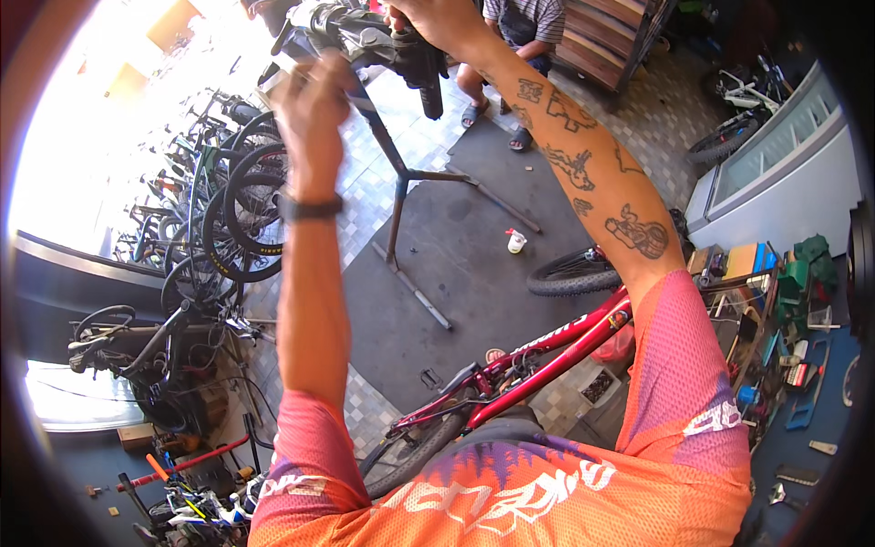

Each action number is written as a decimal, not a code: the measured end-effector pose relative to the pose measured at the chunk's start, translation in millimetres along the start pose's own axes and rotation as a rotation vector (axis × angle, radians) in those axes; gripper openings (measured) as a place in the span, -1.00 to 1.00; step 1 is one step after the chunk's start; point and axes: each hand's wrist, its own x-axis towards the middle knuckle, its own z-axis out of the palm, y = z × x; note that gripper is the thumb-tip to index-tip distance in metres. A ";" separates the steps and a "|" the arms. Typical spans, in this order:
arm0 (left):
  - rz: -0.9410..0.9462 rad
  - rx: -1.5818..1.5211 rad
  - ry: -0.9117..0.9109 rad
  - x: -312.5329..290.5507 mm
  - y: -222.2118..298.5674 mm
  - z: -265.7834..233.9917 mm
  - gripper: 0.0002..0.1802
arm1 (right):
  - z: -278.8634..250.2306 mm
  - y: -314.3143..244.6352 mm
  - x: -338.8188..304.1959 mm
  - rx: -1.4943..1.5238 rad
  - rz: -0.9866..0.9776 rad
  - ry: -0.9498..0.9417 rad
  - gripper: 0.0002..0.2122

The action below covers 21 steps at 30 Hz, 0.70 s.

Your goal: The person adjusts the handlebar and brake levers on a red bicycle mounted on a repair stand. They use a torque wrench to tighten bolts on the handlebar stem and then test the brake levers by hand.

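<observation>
Both my arms reach up toward the top of the head view, around the black upper part [365,38] of a bike repair stand. My left hand [314,114], with a dark wristband below it, is smeared by motion next to that part, its fingers unclear. At the top edge, my right hand [442,23] is partly cut off; its fingers are curled at the black parts, and what they grip cannot be made out. A dark upholstered-looking or rubbery piece [428,87] hangs below them. The stand's dark post [392,150] runs down to splayed legs.
A red bicycle [547,369] stands close before me. Several bikes [246,210] line the left side. A person [524,36] sits beyond the stand. A small white cup [516,242] is on the grey mat [474,301]. Tools [802,387] fill the right side.
</observation>
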 end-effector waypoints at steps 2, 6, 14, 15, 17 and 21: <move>-0.331 -0.470 0.188 -60.1 -33.8 40.8 -0.83 | 2.5 -2.9 -4.2 -0.132 -0.017 0.074 -0.68; -0.557 -0.662 0.178 17.2 -70.1 0.8 -0.77 | 1.0 -4.6 4.4 -0.100 -0.009 0.025 -0.69; -0.256 -0.217 0.090 -42.8 -12.8 27.9 -0.80 | 1.1 0.2 0.7 -0.151 -0.031 0.060 -0.65; -0.320 -0.250 0.083 -40.3 -11.0 23.5 -0.78 | 3.1 -0.1 -2.7 -0.151 -0.022 0.080 -0.64; -0.410 -0.169 0.067 -42.6 -12.0 21.0 -0.73 | 2.7 -9.1 4.9 -0.216 -0.044 0.052 -0.61; -0.515 -0.441 0.119 -100.2 -21.2 0.0 -0.69 | 4.5 -36.2 -24.0 -0.240 -0.059 0.232 -0.40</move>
